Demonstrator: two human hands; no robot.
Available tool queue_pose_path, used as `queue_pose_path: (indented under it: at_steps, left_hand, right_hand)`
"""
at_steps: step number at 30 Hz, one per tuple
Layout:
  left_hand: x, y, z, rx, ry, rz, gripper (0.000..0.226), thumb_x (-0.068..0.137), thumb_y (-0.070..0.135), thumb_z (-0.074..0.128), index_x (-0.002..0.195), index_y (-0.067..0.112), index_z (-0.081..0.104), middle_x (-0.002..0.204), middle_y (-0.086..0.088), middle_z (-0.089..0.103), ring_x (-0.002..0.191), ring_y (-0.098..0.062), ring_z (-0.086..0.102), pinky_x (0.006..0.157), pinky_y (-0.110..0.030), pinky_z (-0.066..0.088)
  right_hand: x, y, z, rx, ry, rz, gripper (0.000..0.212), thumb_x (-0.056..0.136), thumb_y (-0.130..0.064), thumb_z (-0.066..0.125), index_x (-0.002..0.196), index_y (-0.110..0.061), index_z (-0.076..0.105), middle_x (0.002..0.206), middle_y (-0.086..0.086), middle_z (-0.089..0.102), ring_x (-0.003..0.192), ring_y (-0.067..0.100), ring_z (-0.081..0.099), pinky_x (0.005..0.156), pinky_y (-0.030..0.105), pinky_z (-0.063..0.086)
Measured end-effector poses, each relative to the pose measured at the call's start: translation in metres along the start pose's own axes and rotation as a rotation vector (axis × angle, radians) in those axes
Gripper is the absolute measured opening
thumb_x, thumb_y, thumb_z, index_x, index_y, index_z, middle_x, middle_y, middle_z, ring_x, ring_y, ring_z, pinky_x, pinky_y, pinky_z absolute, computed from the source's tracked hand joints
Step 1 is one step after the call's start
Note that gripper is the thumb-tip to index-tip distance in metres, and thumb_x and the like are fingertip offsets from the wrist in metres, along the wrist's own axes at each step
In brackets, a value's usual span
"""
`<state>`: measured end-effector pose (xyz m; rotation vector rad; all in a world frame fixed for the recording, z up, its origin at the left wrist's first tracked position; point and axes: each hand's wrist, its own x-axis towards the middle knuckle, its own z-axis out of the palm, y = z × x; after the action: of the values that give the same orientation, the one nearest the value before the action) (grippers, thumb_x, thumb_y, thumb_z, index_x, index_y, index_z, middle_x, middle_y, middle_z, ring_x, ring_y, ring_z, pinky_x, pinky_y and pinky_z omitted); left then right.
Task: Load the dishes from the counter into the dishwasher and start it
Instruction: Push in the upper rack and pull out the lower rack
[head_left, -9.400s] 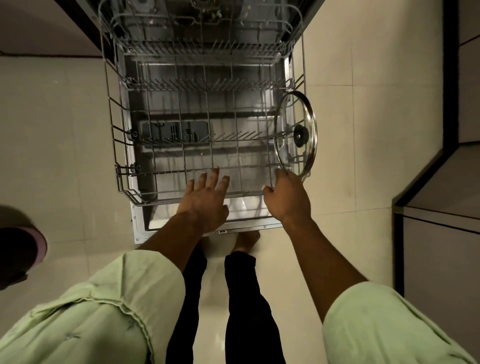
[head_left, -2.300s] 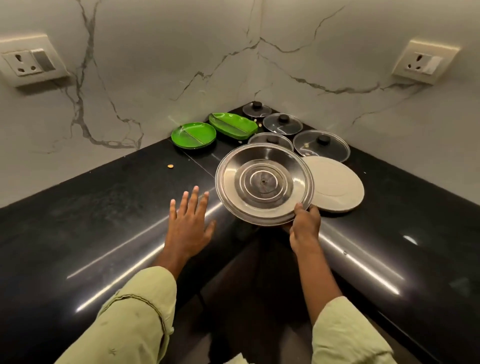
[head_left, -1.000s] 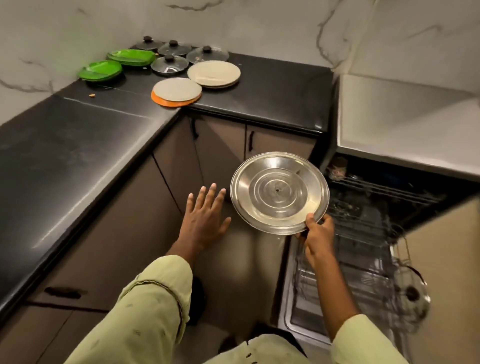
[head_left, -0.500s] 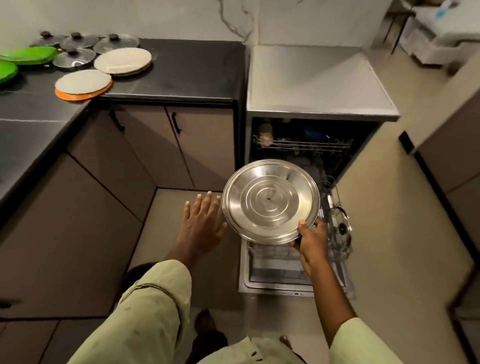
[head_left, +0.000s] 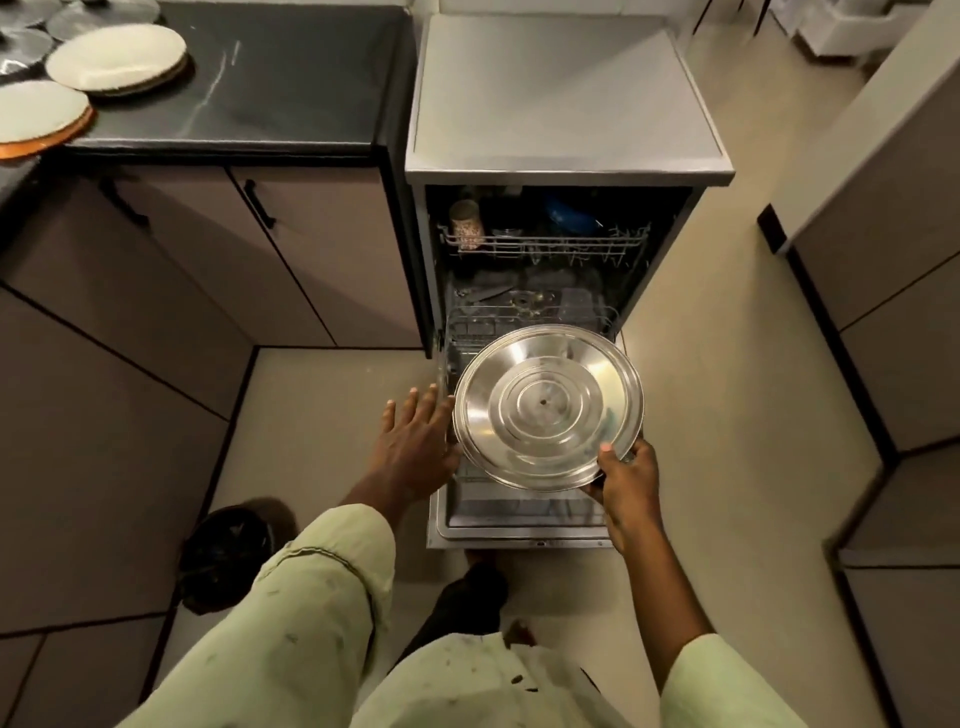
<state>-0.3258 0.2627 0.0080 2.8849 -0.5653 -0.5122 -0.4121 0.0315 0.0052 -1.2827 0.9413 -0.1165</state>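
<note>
Beige floor (head_left: 322, 415), round ringed steel plate (head_left: 545, 405)

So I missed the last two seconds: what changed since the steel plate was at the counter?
The right hand carried the steel plate from the counter to above the lower rack of the open dishwasher; the open left hand came along beside it. Unchanged: the right hand's grip on the rim, the cream plates on the counter.

Right hand (head_left: 626, 480) pinches a steel plate (head_left: 548, 408) above the open dishwasher (head_left: 566, 156); left hand (head_left: 415, 441) open, seemingly touching nothing.
</note>
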Motion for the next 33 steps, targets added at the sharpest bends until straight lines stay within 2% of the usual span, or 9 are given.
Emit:
queue_pose_path:
  at_steps: [4,8,10,15,18,20,22,26,33]
  left_hand:
    - [0.044,0.019,0.009,-0.018,-0.084,0.045,0.071,0.099,0.044,0.047,0.158,0.021,0.014,0.166,-0.008,0.006,0.153,-0.03,0.003,0.122,-0.051,0.003]
    - [0.102,0.039,0.012,-0.032,-0.133,0.108,0.07,0.099,0.042,0.047,0.158,0.023,0.015,0.166,-0.005,0.007,0.153,-0.028,0.004,0.121,-0.049,0.003]
    - [0.128,0.049,0.012,-0.021,-0.164,0.157,0.069,0.1,0.042,0.046,0.158,0.022,0.014,0.166,-0.005,0.007,0.153,-0.028,0.003,0.121,-0.05,0.002]
    - [0.191,0.063,0.021,0.028,-0.249,0.249,0.064,0.102,0.041,0.042,0.158,0.024,0.014,0.167,-0.006,0.004,0.153,-0.028,0.0,0.121,-0.05,-0.001]
    - [0.229,0.068,0.027,0.049,-0.314,0.281,0.062,0.104,0.039,0.038,0.158,0.023,0.011,0.167,-0.007,0.0,0.153,-0.029,-0.004,0.12,-0.05,-0.003]
    - [0.253,0.068,0.036,0.082,-0.366,0.292,0.063,0.105,0.039,0.037,0.158,0.022,0.008,0.166,-0.008,-0.003,0.153,-0.029,-0.007,0.121,-0.05,-0.004]
    - [0.285,0.069,0.054,0.108,-0.403,0.283,0.064,0.105,0.04,0.037,0.159,0.021,0.007,0.166,-0.008,-0.004,0.152,-0.028,-0.007,0.121,-0.05,-0.004]
    - [0.347,0.075,0.103,0.139,-0.469,0.29,0.063,0.105,0.037,0.036,0.159,0.022,0.007,0.166,-0.007,-0.004,0.152,-0.029,-0.008,0.122,-0.052,-0.004]
    - [0.454,0.089,0.225,0.242,-0.504,0.243,0.073,0.103,0.042,0.038,0.159,0.021,-0.005,0.166,-0.008,-0.011,0.153,-0.029,-0.006,0.123,-0.049,0.002]
  right_hand:
    - [0.027,-0.004,-0.014,-0.058,0.05,0.015,0.03,0.098,-0.007,0.054,0.127,-0.011,0.05,0.115,0.011,0.063,0.096,0.025,0.065,0.078,0.046,0.058]
    - [0.063,-0.016,-0.024,-0.136,0.079,0.02,0.015,0.099,-0.004,0.052,0.106,-0.018,0.053,0.104,0.009,0.062,0.084,0.021,0.063,0.069,0.042,0.057]
    - [0.08,-0.017,-0.03,-0.153,0.11,0.059,0.018,0.099,-0.007,0.053,0.116,-0.012,0.048,0.111,0.017,0.06,0.085,0.025,0.063,0.064,0.037,0.055]
    - [0.116,-0.014,-0.031,-0.17,0.18,0.127,0.032,0.098,-0.01,0.056,0.128,-0.011,0.045,0.116,0.016,0.059,0.099,0.032,0.064,0.072,0.042,0.057]
    - [0.146,-0.014,-0.03,-0.193,0.234,0.126,0.025,0.098,-0.01,0.055,0.12,-0.017,0.048,0.111,0.014,0.061,0.096,0.032,0.065,0.076,0.046,0.058]
    - [0.166,-0.016,-0.026,-0.241,0.258,0.105,0.023,0.096,-0.015,0.058,0.109,-0.032,0.051,0.109,0.013,0.063,0.095,0.033,0.066,0.081,0.053,0.057]
    - [0.196,-0.017,-0.023,-0.287,0.266,0.087,0.027,0.092,-0.021,0.061,0.099,-0.045,0.051,0.106,0.012,0.066,0.093,0.032,0.067,0.081,0.057,0.056]
    - [0.268,-0.019,-0.014,-0.346,0.189,0.031,0.029,0.093,-0.012,0.061,0.112,-0.029,0.049,0.097,0.011,0.068,0.082,0.028,0.07,0.071,0.051,0.06]
    - [0.396,-0.008,-0.003,-0.585,0.171,-0.163,0.023,0.093,-0.016,0.06,0.107,-0.028,0.046,0.074,0.002,0.066,0.066,0.023,0.068,0.068,0.051,0.059]
